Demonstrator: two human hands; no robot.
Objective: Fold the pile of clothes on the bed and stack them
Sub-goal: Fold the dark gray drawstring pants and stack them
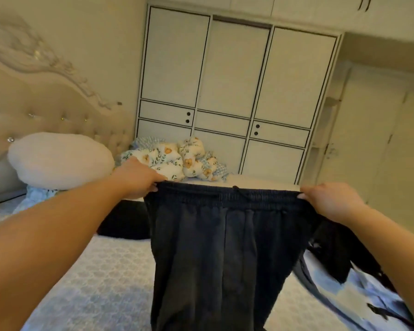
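— What is lying around the fingers?

— Beyond them, a tall white wardrobe with black-lined doors (227, 91) is standing. Below them, the bed with a pale patterned cover (101, 278) is spreading out; a round cream pillow (60, 160) is lying left of the left fingers.

— And the task's thing?

— The dark charcoal drawstring trousers (215, 254) are hanging above the bed, waistband stretched between both hands.

— The grips?

— The left hand (136, 179) is pinching the waistband's left end, fingers curled round it; the right hand (330, 201) is gripping the right end likewise.
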